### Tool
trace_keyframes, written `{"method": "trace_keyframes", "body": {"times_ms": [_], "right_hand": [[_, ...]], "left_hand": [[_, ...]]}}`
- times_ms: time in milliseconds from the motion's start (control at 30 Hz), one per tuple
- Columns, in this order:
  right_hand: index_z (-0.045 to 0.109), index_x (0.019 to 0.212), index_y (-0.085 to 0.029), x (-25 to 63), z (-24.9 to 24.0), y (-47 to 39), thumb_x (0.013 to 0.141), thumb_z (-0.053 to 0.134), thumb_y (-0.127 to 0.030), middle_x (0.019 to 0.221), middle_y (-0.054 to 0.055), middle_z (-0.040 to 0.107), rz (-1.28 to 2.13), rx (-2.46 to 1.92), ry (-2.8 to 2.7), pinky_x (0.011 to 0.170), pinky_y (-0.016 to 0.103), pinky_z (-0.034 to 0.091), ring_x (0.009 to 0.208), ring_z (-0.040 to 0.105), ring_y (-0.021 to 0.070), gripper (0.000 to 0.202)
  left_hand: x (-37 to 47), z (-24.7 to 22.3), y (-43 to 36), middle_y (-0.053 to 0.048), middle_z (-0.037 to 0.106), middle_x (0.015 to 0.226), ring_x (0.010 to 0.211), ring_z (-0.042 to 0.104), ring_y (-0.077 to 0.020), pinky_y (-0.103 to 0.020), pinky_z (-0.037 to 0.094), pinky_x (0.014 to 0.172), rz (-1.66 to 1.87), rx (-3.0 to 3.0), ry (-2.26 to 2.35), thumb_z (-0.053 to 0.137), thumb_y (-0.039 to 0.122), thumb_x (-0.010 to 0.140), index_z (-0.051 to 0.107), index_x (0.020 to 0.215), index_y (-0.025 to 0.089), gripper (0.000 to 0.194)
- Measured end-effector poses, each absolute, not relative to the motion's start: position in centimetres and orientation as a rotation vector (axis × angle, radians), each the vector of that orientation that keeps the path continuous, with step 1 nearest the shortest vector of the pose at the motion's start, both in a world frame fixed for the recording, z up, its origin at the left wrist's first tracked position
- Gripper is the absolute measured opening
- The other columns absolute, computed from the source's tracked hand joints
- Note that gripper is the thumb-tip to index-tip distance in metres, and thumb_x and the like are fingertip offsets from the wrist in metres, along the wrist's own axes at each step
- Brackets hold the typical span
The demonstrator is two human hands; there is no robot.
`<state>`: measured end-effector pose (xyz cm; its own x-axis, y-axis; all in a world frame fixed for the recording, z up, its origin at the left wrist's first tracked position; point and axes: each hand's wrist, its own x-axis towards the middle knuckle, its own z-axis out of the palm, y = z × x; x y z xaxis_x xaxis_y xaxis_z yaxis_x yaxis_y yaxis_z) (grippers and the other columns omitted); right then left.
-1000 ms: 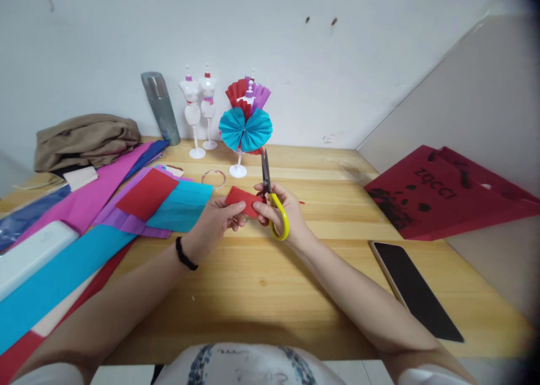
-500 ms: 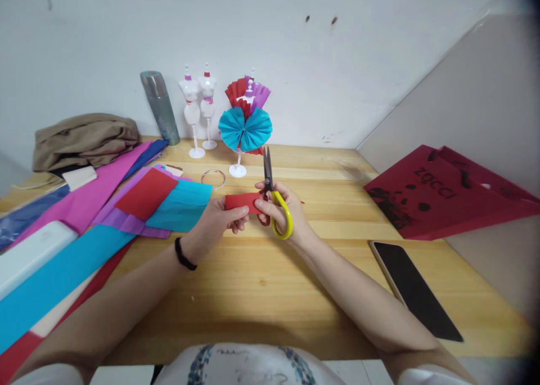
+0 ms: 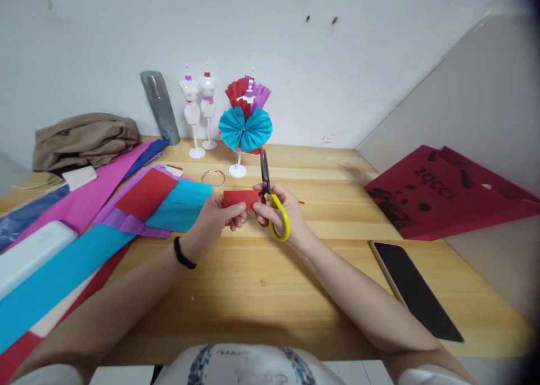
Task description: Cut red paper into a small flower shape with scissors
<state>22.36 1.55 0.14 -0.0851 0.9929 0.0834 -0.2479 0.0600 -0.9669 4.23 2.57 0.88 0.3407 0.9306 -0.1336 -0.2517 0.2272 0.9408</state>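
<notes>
A small red crepe paper piece (image 3: 238, 199) is stretched level between my two hands above the table. My left hand (image 3: 218, 211), with a black band at the wrist, pinches its left end between thumb and fingers. The right end is pinched by my right hand (image 3: 284, 207), which also holds scissors (image 3: 276, 205) with one yellow handle loop and dark blades pointing away from me. The blades look nearly closed. Just beyond stands a white mini mannequin (image 3: 238, 170) dressed in a pleated blue paper bow (image 3: 245, 129), with red and purple pleated paper above.
Two white mannequins (image 3: 192, 112) and a grey-green flask (image 3: 160, 108) stand by the wall. Coloured paper sheets (image 3: 177, 205), a white box-like object (image 3: 37, 255) and brown cloth (image 3: 86, 137) lie left. A phone (image 3: 413, 289) and red paper bag (image 3: 442, 193) are right. A ring-shaped roll (image 3: 213, 178) lies centrally.
Both hands have shifted slightly left with the red paper. The scissors have tilted a little, their tips moving left. The rest of the table looks the same.
</notes>
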Motion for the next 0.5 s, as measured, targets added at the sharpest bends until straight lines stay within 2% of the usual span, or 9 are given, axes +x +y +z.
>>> {"method": "trace_keyframes", "body": {"times_ms": [133,300,400,500], "right_hand": [[0.068,0.106,-0.024,22.3,0.0,1.7,0.065,0.103,-0.043,0.067,-0.012,0.054,1.309,-0.941,-1.114,0.039,0.021,0.037,0.041,0.051,0.0071,0.057],[0.067,0.108,-0.024,22.3,0.1,1.6,0.067,0.101,-0.042,0.067,-0.012,0.053,1.289,-0.961,-1.138,0.041,0.022,0.037,0.044,0.049,0.0074,0.056],[0.068,0.106,-0.024,22.4,0.4,1.5,0.067,0.101,-0.039,0.07,-0.01,0.056,1.203,-0.984,-1.172,0.045,0.023,0.04,0.049,0.05,0.0079,0.052],[0.07,0.103,-0.025,22.5,0.6,1.6,0.066,0.101,-0.039,0.074,-0.007,0.059,1.094,-1.001,-1.196,0.048,0.024,0.041,0.055,0.05,0.0094,0.051]], "left_hand": [[4.1,0.9,2.8,-0.006,0.075,0.068,0.049,0.061,-0.0112,-0.023,0.045,0.047,0.943,0.9,0.787,0.099,0.064,0.069,0.075,0.077,0.013,0.057],[4.0,1.3,3.6,-0.007,0.073,0.062,0.042,0.061,-0.0156,-0.025,0.042,0.041,0.865,0.78,0.798,0.071,0.086,0.088,0.075,0.09,0.013,0.073],[3.9,1.4,3.7,-0.008,0.074,0.065,0.042,0.061,-0.0158,-0.026,0.042,0.041,0.802,0.768,0.797,0.062,0.088,0.093,0.072,0.092,0.015,0.074],[3.7,1.2,3.4,-0.008,0.077,0.073,0.045,0.063,-0.0136,-0.025,0.045,0.044,0.809,0.829,0.789,0.076,0.082,0.088,0.068,0.088,0.016,0.067]]}}
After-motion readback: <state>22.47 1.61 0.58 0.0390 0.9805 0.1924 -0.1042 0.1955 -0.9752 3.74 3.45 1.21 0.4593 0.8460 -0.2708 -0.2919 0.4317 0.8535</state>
